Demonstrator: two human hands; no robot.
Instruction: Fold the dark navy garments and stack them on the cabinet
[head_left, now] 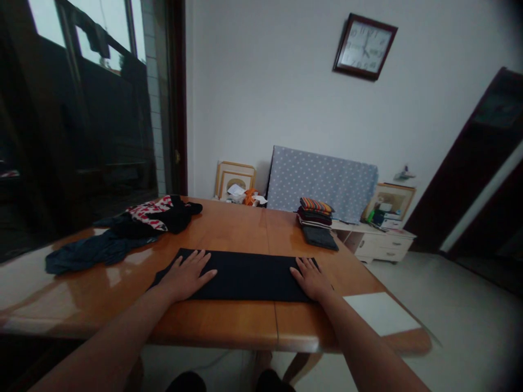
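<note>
A dark navy piece of folded clothing (249, 276), shaped like a long strip, lies flat across the wooden table in front of me. My left hand (187, 276) rests palm down on its left end, fingers spread. On the right end lies my right hand (310, 277), also flat with the fingers apart. Neither hand grips the cloth. The exact kind of garment cannot be made out.
A folded clothes stack (316, 223) stands toward the table's back right. Loose clothes (134, 228) lie heaped at the left. A white sheet (383, 313) is near the right edge of the table (229, 326). Behind stand a dotted cloth cover (322, 179) and a white cabinet (379, 245).
</note>
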